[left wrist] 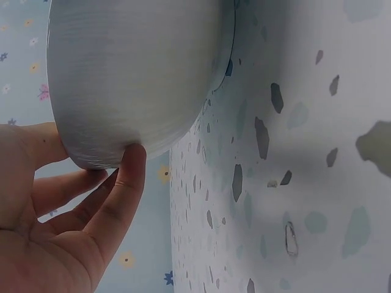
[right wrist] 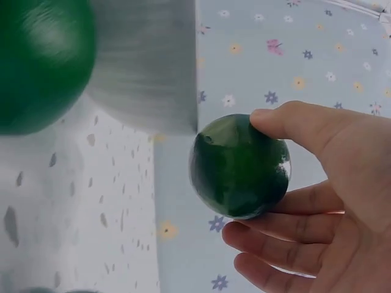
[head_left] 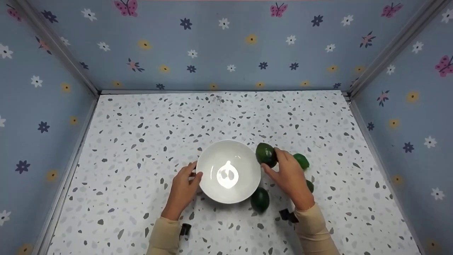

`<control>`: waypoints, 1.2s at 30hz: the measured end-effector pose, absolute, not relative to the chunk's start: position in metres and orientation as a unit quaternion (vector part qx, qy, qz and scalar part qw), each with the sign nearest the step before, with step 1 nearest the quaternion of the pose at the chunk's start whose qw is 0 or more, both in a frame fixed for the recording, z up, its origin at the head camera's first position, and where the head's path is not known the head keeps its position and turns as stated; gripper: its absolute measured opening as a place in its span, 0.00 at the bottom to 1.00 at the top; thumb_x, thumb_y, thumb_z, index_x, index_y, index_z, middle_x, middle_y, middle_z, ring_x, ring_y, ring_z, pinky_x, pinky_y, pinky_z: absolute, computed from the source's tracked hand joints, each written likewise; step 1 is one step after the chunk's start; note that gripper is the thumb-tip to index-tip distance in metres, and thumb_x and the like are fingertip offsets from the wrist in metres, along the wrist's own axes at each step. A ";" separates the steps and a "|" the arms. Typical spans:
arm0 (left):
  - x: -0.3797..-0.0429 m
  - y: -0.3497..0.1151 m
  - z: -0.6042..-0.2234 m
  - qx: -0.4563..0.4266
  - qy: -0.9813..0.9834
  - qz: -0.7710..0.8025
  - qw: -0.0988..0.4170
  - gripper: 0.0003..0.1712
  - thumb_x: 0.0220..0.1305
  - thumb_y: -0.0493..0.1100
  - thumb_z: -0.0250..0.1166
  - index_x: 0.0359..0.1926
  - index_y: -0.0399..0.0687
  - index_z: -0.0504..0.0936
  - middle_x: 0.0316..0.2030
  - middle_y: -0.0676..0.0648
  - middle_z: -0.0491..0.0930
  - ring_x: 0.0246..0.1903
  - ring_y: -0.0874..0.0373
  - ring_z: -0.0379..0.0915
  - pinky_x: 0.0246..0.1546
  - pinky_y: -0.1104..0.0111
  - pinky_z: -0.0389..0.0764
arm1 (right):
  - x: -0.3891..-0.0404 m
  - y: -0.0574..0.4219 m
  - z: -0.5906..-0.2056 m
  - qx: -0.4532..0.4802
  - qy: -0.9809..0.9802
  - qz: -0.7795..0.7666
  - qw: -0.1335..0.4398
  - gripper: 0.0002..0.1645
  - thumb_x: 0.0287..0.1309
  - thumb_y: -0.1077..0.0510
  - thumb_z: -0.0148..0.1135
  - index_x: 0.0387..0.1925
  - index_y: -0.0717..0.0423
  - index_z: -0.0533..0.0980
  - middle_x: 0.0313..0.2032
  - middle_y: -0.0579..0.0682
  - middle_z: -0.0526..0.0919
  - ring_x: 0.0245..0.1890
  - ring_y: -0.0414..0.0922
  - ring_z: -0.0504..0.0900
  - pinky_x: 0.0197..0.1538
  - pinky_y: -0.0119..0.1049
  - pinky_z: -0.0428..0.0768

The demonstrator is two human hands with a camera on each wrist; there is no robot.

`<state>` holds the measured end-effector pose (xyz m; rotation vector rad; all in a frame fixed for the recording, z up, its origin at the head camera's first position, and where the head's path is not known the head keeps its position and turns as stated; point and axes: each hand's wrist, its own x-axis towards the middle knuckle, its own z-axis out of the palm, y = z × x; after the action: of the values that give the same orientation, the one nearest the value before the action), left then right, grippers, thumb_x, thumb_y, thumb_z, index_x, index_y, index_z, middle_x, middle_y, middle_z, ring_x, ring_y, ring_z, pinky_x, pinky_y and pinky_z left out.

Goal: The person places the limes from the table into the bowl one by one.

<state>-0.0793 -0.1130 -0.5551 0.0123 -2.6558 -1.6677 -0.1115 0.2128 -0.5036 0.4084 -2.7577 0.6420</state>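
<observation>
A white bowl (head_left: 228, 152) stands on the speckled table, its inside facing up. My left hand (head_left: 184, 187) holds its left rim, and the left wrist view shows that hand's fingers (left wrist: 125, 177) against the bowl's outer wall. Right of the bowl, my right hand (head_left: 288, 173) grips a glossy dark green avocado (head_left: 266, 154) between thumb and fingers. In the right wrist view this avocado (right wrist: 241, 168) appears close beside the bowl's rim (right wrist: 197, 73). Another dark avocado (head_left: 260, 200) lies by the bowl's lower right side.
Beyond the right hand lie a brighter green fruit (head_left: 301, 161) and one more green fruit (head_left: 310, 186), both partly hidden by that hand. Blue flowered panels (head_left: 219, 46) enclose the speckled table (head_left: 134, 141) at the back and both sides.
</observation>
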 end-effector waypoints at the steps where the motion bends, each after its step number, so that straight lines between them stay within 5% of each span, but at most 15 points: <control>1: -0.079 -0.113 -0.555 0.004 -0.847 -0.531 0.002 0.25 0.72 0.39 0.64 0.67 0.43 0.74 0.55 0.40 0.77 0.50 0.50 0.77 0.52 0.65 0.83 | -0.112 0.211 -0.503 0.147 -0.953 0.221 0.146 0.38 0.56 0.49 0.75 0.58 0.72 0.74 0.49 0.66 0.81 0.49 0.60 0.81 0.51 0.52 0.83; 12: -0.080 -0.112 -0.555 0.018 -0.846 -0.533 -0.010 0.25 0.72 0.40 0.64 0.67 0.43 0.75 0.56 0.41 0.77 0.50 0.51 0.77 0.51 0.67 0.83 | -0.112 0.184 -0.508 0.218 -0.934 0.229 0.165 0.37 0.55 0.49 0.76 0.58 0.70 0.74 0.48 0.63 0.81 0.47 0.56 0.82 0.49 0.48 0.84; 36: -0.080 -0.114 -0.557 0.007 -0.837 -0.547 0.004 0.25 0.71 0.40 0.64 0.67 0.43 0.75 0.57 0.40 0.77 0.50 0.50 0.78 0.51 0.66 0.83 | -0.107 0.144 -0.539 0.297 -0.931 0.191 0.092 0.38 0.55 0.46 0.76 0.59 0.64 0.74 0.47 0.57 0.81 0.44 0.51 0.81 0.46 0.45 0.84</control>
<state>-0.0797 -0.1138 -0.5573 0.0224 -2.6246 -1.7135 -0.1073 0.1437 -0.5386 0.8831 -2.7657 0.5664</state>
